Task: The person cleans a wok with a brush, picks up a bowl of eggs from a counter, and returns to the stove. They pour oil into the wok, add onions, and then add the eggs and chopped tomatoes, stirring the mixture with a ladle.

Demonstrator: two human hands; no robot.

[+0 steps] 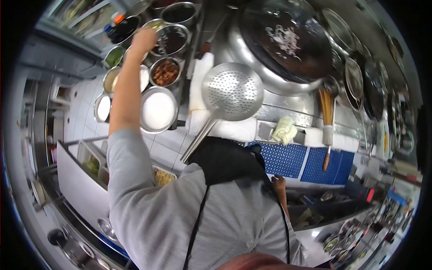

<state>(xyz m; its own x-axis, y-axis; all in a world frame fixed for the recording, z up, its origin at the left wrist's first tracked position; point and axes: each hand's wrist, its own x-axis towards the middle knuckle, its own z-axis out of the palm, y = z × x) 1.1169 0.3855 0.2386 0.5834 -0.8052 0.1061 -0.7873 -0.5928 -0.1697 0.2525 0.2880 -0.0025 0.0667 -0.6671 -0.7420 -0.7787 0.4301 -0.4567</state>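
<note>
Kitchen bowls [175, 114] sat left of wok [310, 56], likely for reach; left hand [145, 40] over them, right hand [279, 181] below wok; couldn't tell fingers' state.

A steel counter [292, 104] bears a perforated ladle [231, 90], its bowl lying partly over a white towel [201, 74] at the counter's edge. Above and right of the ladle sits a dark wok [310, 49] in a round steel surround [245, 56]. Right of the ladle, at the edge, lies a crumpled pale green bundle [284, 129]; farther right rests a bristled brush [326, 108]. Left of the ladle stand round metal containers [174, 118], grouped closely.
</note>
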